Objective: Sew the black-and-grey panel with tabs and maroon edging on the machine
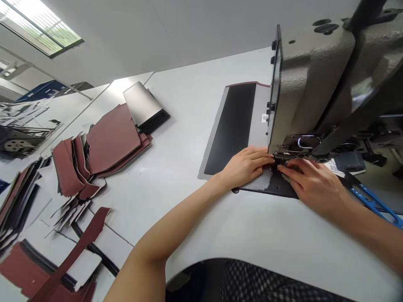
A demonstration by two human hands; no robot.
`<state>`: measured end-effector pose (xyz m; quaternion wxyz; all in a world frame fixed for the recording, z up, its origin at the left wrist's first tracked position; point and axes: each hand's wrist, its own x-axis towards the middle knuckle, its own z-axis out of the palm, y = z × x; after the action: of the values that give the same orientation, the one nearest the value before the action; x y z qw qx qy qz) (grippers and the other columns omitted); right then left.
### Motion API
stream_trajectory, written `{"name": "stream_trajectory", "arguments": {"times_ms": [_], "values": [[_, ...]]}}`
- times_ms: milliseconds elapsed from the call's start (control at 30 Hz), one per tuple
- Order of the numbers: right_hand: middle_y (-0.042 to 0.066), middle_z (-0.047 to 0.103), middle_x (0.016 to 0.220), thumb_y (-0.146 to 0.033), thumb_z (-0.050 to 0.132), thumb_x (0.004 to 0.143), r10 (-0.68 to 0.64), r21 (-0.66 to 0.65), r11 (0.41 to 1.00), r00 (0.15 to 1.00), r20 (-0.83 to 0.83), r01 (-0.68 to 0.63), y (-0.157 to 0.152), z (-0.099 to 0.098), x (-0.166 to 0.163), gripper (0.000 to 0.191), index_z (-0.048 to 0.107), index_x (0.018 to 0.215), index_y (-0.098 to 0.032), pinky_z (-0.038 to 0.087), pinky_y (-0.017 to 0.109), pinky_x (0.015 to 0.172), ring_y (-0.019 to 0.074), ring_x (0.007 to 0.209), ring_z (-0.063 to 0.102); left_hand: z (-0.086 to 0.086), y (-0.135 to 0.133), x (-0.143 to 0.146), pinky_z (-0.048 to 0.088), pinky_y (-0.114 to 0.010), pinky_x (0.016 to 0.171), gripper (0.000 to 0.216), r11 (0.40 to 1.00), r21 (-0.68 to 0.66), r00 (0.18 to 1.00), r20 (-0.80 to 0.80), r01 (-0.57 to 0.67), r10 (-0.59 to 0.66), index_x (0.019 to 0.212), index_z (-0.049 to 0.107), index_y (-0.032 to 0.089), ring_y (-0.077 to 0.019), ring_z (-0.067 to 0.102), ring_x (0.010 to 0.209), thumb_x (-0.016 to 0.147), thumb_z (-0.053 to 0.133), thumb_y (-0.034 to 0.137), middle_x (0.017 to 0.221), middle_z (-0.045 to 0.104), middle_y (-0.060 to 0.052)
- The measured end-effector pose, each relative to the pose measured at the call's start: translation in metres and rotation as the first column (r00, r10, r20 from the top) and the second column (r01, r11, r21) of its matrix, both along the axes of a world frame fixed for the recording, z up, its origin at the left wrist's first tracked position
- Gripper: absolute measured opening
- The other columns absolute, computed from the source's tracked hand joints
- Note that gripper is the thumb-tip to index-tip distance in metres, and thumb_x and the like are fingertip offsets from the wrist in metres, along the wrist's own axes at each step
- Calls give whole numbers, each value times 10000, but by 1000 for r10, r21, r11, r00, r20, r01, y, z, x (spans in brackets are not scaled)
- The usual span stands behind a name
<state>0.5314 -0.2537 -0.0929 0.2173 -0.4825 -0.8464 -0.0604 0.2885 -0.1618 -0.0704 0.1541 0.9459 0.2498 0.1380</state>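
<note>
A flat sewing panel (236, 121), grey with a wide black strip and a dark red edge at its far end, lies on the table and runs to the sewing machine (292, 92). My left hand (247, 165) lies flat on its near end, fingers stretched toward the presser foot (281, 157). On the other side of the foot, my right hand (315, 180) has its fingers bent and drawn together close to the needle area. What lies between those fingertips is hidden. Beneath both hands shows the dark machine bed plate (277, 189).
Stacked dark red cut pieces (113, 138) lie at the left, beside a silvery-and-black stack (143, 107). A long red strip (78, 247) and more pieces lie nearer. Right of my right hand is a blue-handled tool (374, 203). The table's curved front edge (220, 259) is close to my body.
</note>
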Motion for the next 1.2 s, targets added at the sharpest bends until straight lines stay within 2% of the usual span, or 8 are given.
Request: {"name": "stream_trajectory", "arguments": {"times_ms": [500, 667, 800, 867, 967, 1033, 1100, 1200], "values": [[104, 691, 1115, -152, 476, 1002, 28, 33, 999, 996, -89, -25, 1, 7, -3, 311, 723, 1190, -162, 503, 408, 797, 270, 1000, 651, 1, -16, 7, 410, -451, 1196, 355, 988, -84, 991, 37, -128, 131, 1191, 694, 204, -218, 566, 1350, 962, 445, 92, 1382, 666, -38], [68, 694, 1102, -189, 474, 1008, 3, -30, 1000, 980, -200, -9, -3, 10, -1, 293, 723, 1161, -200, 519, 383, 844, 229, 960, 662, 10, -50, 21, 514, -401, 1066, 319, 947, 67, 948, -34, -315, 317, 1231, 682, 213, -224, 600, 1285, 1047, 422, 196, 1354, 684, -26], [56, 678, 1038, -243, 432, 1031, 19, -148, 988, 981, -194, -49, -12, 18, -3, 309, 706, 1171, -213, 532, 342, 766, 201, 897, 665, 16, -69, 34, 570, -420, 843, 347, 929, 196, 924, -163, -313, 346, 1252, 677, 224, -297, 635, 1106, 1051, 463, 409, 1275, 708, -57], [45, 676, 1019, -303, 413, 1049, 12, -219, 974, 981, -195, -56, -19, 23, -6, 322, 691, 1195, -230, 529, 327, 675, 187, 828, 670, 19, -68, 34, 566, -416, 845, 389, 938, 188, 935, -153, -290, 320, 1239, 685, 227, -295, 628, 1081, 1050, 447, 470, 1261, 708, -62], [48, 676, 1131, -378, 380, 1064, -9, -312, 948, 977, -212, -59, -32, 28, -6, 361, 623, 1296, -249, 551, 329, 665, 204, 885, 696, 28, -48, 5, 539, -362, 997, 366, 977, 68, 977, -49, -203, 206, 1264, 675, 233, -231, 628, 1156, 1074, 412, 401, 1318, 688, -37], [57, 647, 1248, -379, 373, 1058, -4, -329, 942, 980, -200, -63, -40, 28, -2, 378, 561, 1365, -266, 577, 343, 720, 229, 988, 697, 36, -28, -37, 482, -338, 1105, 345, 963, 5, 961, 62, -271, 270, 1274, 668, 224, -202, 604, 1255, 1068, 426, 358, 1367, 666, -40], [57, 603, 1344, -335, 385, 1037, 29, -282, 956, 986, -163, -75, -43, 24, 4, 412, 495, 1433, -311, 593, 367, 775, 249, 1074, 682, 43, -10, -92, 427, -392, 1173, 357, 871, 3, 865, 114, -492, 488, 1299, 653, 218, -225, 563, 1330, 1044, 470, 388, 1401, 644, -63], [39, 587, 1392, -256, 429, 989, 140, -175, 971, 981, -135, -163, -41, 18, 11, 499, 450, 1465, -402, 582, 433, 927, 284, 1178, 648, 42, -1, -165, 302, -520, 1244, 517, 738, -10, 737, -65, -675, 673, 1398, 589, 253, -304, 370, 1503, 965, 578, 536, 1554, 509, -68]]}}
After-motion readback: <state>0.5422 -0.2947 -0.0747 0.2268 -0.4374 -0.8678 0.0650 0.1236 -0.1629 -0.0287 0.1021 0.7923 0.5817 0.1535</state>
